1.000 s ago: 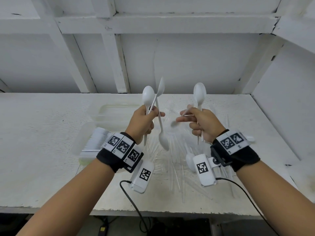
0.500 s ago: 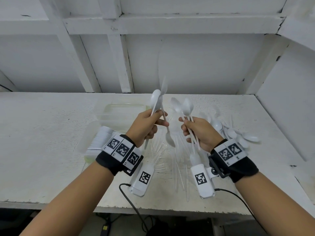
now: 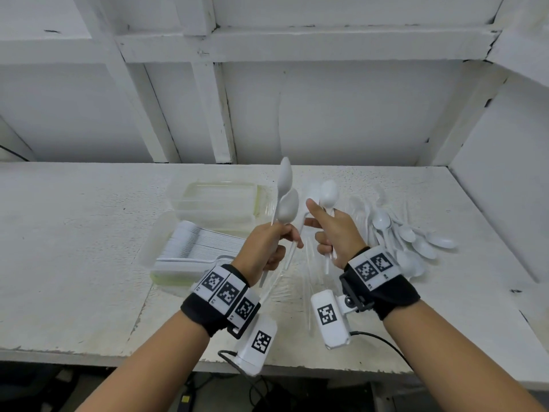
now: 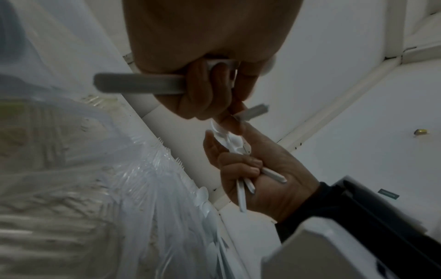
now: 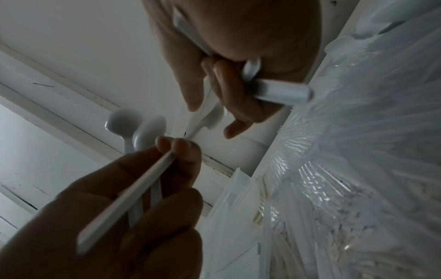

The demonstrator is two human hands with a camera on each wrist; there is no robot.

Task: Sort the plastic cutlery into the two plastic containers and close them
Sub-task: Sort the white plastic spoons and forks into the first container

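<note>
Head view: white plastic spoons (image 3: 286, 200) are held upright by their handles in the left hand (image 3: 264, 248), whose fingers are curled tight round them, bowls uppermost. A second bunch of spoons (image 3: 326, 194) is gripped likewise in the right hand (image 3: 337, 233), fingers closed round the handles and thumb raised beside the bowls. The two hands are held close together above the white table (image 3: 74, 233), nearly touching.

Left wrist view: handle ends are seen projecting below the curled fingers (image 4: 241, 166) of the right hand, and one handle (image 4: 138, 85) is seen crossing under the left fist. Right wrist view: two spoon bowls (image 5: 136, 128) are shown above the left hand's fingertips (image 5: 176, 145).

Beneath the hands, clear forks (image 3: 297, 278) are spread on the table. Loose spoons (image 3: 416, 239) are heaped to the right. To the left, a clear container (image 3: 184, 257) filled with stacked white cutlery is placed, and a second clear container (image 3: 219, 200) is set just behind it, touching or nearly so. White wall framing (image 3: 208, 114) is seen behind the table.
</note>
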